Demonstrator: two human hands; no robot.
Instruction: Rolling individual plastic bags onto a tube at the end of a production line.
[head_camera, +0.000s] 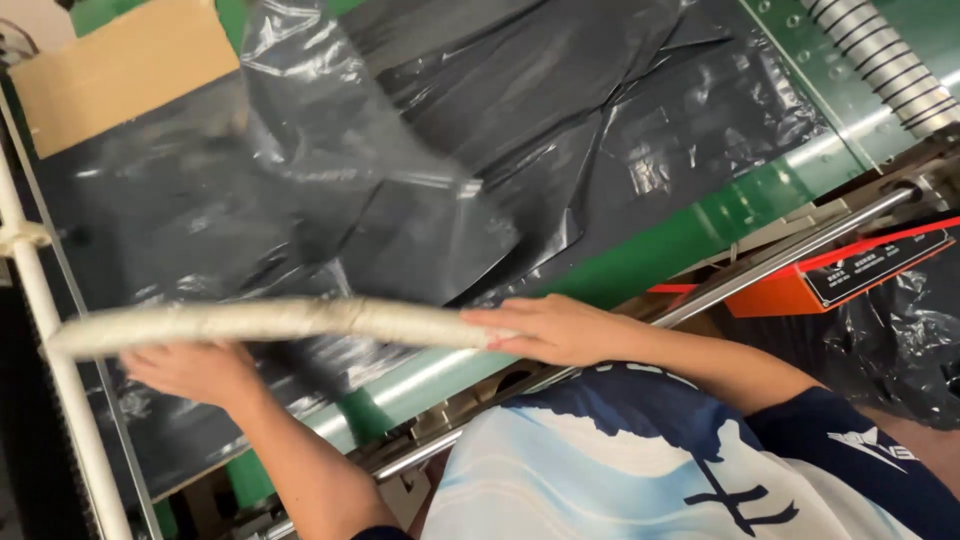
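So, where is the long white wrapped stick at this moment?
In the head view the white wrapped stick lies across the lower left, over the black plastic sheets, between the left hand and the right hand.

open black plastic sheet (480, 150) ahead, white wrapped rod (270, 322) crossing near edge, cardboard (120, 70) far left

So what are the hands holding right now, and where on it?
A long pale wrapped rod: the right hand grips one end, while the left hand supports it from below near the other.
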